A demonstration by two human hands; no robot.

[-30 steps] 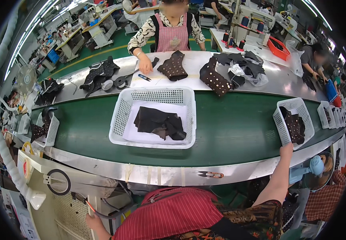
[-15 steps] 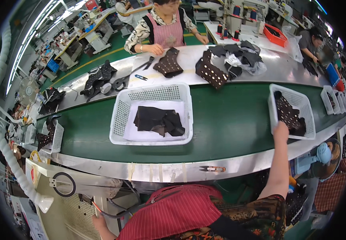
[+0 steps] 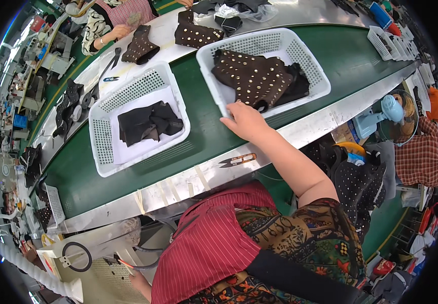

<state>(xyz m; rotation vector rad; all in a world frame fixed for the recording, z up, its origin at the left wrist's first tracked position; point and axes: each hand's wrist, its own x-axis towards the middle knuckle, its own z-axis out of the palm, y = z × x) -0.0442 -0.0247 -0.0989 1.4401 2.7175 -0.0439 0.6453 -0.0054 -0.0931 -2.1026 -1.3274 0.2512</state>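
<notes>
"White rectangular perforated plastic basket (image 3: 300, 50): where does it sit?"

"On the green belt (image 3: 351, 61), at the right hand (image 3: 246, 121) of a worker in a red pinstriped fabric apron (image 3: 204, 243)."

"Start closest in. The left hand (image 3: 139, 283)?"

"Low beside the apron, near a slim orange-tipped piece; whether its fingers are apart or together, I cannot tell."

"Next?"

"Orange-handled metal snips (image 3: 244, 159) lie on the near silver metal edge of the desk (image 3: 310, 126), right of some pale tape strips (image 3: 201, 177)."

"And the right hand?"

"Its fingers are clamped over the basket's near rim, at the left corner, thumb spread outward. Inside, a dark brown fabric piece with shiny studs (image 3: 259, 76) partly covers black fabric (image 3: 300, 83)."

"To the left?"

"A second white perforated basket (image 3: 138, 91), just beside but apart, bears folded black cloth (image 3: 145, 121) on a white sheet (image 3: 128, 152)."

"Farthest?"

"Across the belt, two brown studded pieces (image 3: 140, 45) (image 3: 196, 34) lie before a co-worker in a pink checked apron (image 3: 133, 12)."
</notes>
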